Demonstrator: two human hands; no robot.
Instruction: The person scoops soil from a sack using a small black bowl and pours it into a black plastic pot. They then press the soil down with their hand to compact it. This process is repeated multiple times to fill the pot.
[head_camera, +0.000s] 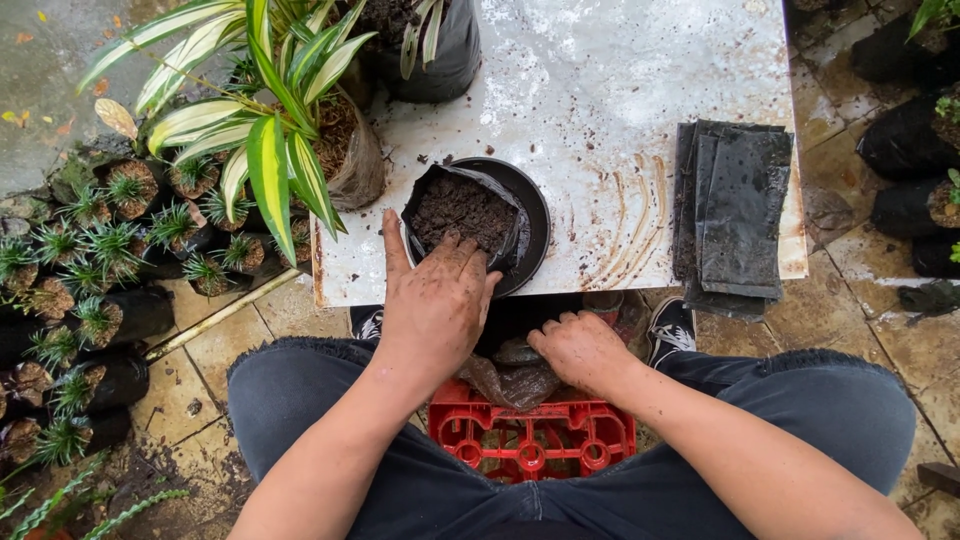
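So, left edge first: rows of small seedlings in black nursery bags (70, 300) stand packed together on the tiled ground, spiky green tops, soil showing at the rims. Next over, a striped green-and-cream leafy plant (265, 130) sits in a clear-ish bag on the near-left corner of the white table (620, 90), leaves hanging over the edge. Behind it, a bigger black bag (440, 55) with another plant at the table's far edge. Tabletop is wet and smeared with brown soil arcs. Left hand (435, 305) is dirty, fingers spread and flat, palm down, pressing on the near rim of the black grow bag (462, 210); thumb lies along the bag's left side. Not a clamp, more a flat press, fingers apart. Bag is thin black plastic, crumpled, mouth open and folded out, filled nearly to the top with dark crumbly soil. It sits upright inside a round black saucer (530, 215) near the table's front edge, roughly centre. Right hand (580, 350) is lower, below the table edge, between the knees, fingers curled closed around a brownish plastic bag of soil (520, 380) resting on a red plastic crate (535, 440). Further right, a stack of flat empty black bags (735, 215) lies on the table's right edge, overhanging the front. Far right, more black bagged plants (905, 150) on the ground.
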